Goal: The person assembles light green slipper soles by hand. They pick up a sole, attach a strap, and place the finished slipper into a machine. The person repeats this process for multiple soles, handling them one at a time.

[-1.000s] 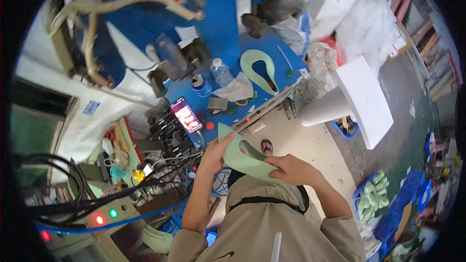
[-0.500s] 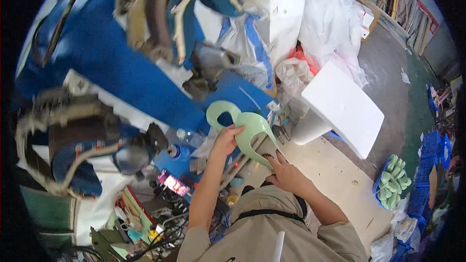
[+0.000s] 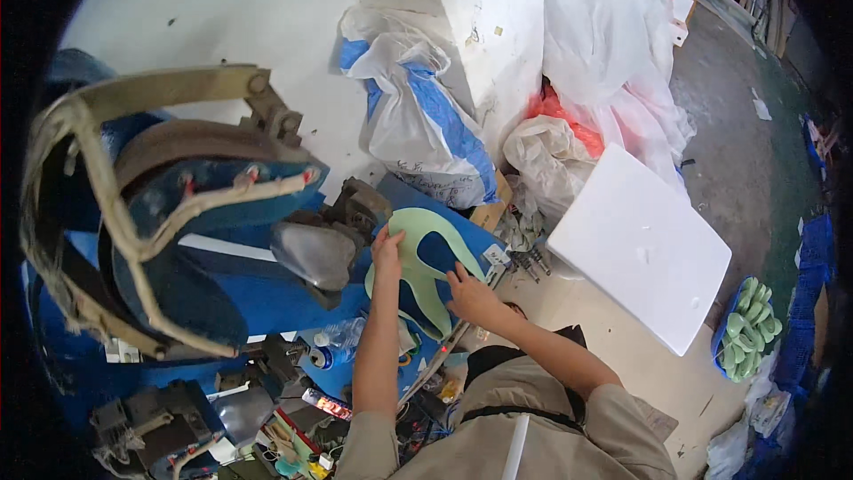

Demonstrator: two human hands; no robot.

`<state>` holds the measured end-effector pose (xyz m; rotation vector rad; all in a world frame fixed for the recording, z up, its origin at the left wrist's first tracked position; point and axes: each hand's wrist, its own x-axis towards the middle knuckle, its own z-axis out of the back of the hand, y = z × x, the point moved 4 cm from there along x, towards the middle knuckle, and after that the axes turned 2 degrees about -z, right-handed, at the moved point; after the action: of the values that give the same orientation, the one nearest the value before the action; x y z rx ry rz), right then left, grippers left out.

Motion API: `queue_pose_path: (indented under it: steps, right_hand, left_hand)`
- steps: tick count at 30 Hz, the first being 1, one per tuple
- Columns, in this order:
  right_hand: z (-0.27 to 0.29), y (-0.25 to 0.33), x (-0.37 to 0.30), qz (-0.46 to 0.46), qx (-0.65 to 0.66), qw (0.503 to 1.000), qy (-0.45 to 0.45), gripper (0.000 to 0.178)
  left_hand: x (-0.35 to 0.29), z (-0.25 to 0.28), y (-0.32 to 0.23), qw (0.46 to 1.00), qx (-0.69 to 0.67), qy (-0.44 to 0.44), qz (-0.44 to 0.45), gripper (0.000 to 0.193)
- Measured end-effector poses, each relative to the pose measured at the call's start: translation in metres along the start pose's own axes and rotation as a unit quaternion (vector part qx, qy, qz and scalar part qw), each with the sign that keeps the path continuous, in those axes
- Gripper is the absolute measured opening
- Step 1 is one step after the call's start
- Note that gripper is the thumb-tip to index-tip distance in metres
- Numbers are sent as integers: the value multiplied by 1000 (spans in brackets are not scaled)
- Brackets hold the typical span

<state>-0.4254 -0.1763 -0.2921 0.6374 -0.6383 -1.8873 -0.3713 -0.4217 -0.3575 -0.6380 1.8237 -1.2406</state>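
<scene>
Between my hands is a light green shoe upper, a thin curved piece with large openings, spread above the blue machine table. My left hand is closed on its left edge. At its right side, my right hand pinches the rim by an opening; the thumb is partly hidden. Just left of the upper sits a rounded metal mould on the machine. Beside my left forearm lies a clear plastic bottle.
A large blue machine arm with pale hoses fills the left. A white stool stands at right, with a blue basket of green uppers beyond. White-and-blue sacks lean by the wall. A lit phone lies lower left.
The view has shifted, bringing the machine's metal mould nearer the upper. Both hands have turned the upper so it lies more spread out, its openings showing more fully.
</scene>
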Motion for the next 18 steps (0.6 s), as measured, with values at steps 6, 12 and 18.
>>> queue_pose_path:
  steps: [6, 12, 18]
  right_hand:
    - [16, -24, -19, 58, 65, 975, -203, 45]
    - [44, -53, -32, -196, 175, 962, -74, 48]
    - [-13, -89, -9, -129, 235, 952, -150, 56]
  left_hand:
    - [-7, -6, 6, 973, 184, -110, -91, 45]
    - [-48, -20, -15, 970, 220, -81, -59, 58]
    - [-71, -12, -7, 937, 329, -85, -81, 70]
